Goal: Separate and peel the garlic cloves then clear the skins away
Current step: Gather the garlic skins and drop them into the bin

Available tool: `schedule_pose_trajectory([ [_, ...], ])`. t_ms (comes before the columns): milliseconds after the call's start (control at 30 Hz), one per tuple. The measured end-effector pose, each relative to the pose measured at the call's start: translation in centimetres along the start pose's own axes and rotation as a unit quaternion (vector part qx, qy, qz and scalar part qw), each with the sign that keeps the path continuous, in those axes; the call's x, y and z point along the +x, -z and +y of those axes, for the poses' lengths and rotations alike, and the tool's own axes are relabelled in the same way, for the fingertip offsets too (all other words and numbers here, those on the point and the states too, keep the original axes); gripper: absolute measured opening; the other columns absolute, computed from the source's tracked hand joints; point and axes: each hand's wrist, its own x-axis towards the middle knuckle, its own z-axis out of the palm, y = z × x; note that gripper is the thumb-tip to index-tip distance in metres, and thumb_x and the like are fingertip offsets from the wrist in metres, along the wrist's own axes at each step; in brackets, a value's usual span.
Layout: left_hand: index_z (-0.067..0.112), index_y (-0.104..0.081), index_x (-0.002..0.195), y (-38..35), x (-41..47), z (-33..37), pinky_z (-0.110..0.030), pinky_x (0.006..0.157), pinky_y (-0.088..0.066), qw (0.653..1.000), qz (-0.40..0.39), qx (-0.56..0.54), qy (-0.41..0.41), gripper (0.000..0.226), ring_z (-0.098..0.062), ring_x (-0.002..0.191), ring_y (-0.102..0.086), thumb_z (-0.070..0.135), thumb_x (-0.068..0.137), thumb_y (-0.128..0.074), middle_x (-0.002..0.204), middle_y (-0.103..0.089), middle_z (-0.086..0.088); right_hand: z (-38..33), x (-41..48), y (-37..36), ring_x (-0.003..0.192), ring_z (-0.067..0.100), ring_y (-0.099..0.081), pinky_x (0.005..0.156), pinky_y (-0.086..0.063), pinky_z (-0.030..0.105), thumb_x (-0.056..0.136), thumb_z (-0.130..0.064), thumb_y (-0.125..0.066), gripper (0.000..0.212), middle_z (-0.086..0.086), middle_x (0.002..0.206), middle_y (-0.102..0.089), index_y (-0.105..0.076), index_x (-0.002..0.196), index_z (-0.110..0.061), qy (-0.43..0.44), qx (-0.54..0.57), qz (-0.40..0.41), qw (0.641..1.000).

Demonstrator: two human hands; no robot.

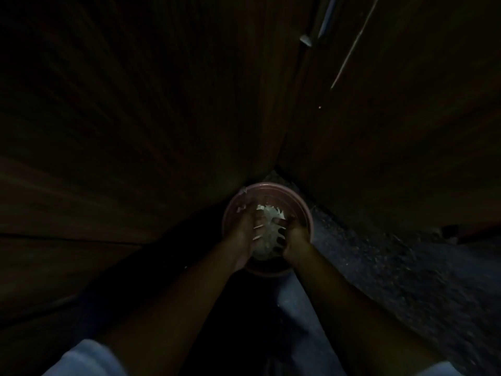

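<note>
The scene is very dark. A round pink bin (303, 210) stands on the floor in a corner between two wooden panels. Over its opening both my hands cup a pale bundle of garlic skins (267, 226). My left hand (244, 234) holds the bundle from the left with its fingers curled around it. My right hand (294, 237) holds it from the right, fingers curled in too. A few skin flakes cling to the bin's left rim. No garlic cloves are visible.
Dark wooden cabinet faces (122, 131) rise on the left and right of the bin, meeting just behind it. A metal handle (325, 20) shows at the top right. Speckled grey floor (379, 267) runs to the right.
</note>
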Motion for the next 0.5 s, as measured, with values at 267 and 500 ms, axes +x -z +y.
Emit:
schedule_pose_trajectory([
  [267,0.026,-0.041,0.157,-3.3,-1.3,-4.3,-0.026,0.119,-0.02,0.984,-0.035,0.144,-0.097,0.048,-0.012,0.145,-0.034,0.041,0.111,-0.039,0.154,-0.043,0.008,-0.4,-0.5,-0.3,0.122,0.041,-0.061,0.104,-0.044,0.05,0.096,-0.07,-0.034,0.083,0.025,0.131,-0.067,-0.066,0.131,-0.001,-0.022,0.089,-0.059,0.994],
  [500,0.011,-0.027,0.162,-1.5,0.5,-0.6,-0.039,0.119,-0.03,0.994,0.028,0.101,-0.011,0.055,-0.032,0.154,-0.03,0.031,0.113,-0.039,0.167,-0.029,-0.009,-0.4,-4.4,-0.4,0.105,0.008,-0.066,0.086,-0.049,0.023,0.103,-0.061,-0.043,0.04,-0.011,0.114,-0.07,-0.063,0.121,-0.032,0.214,-0.073,-0.084,0.97],
])
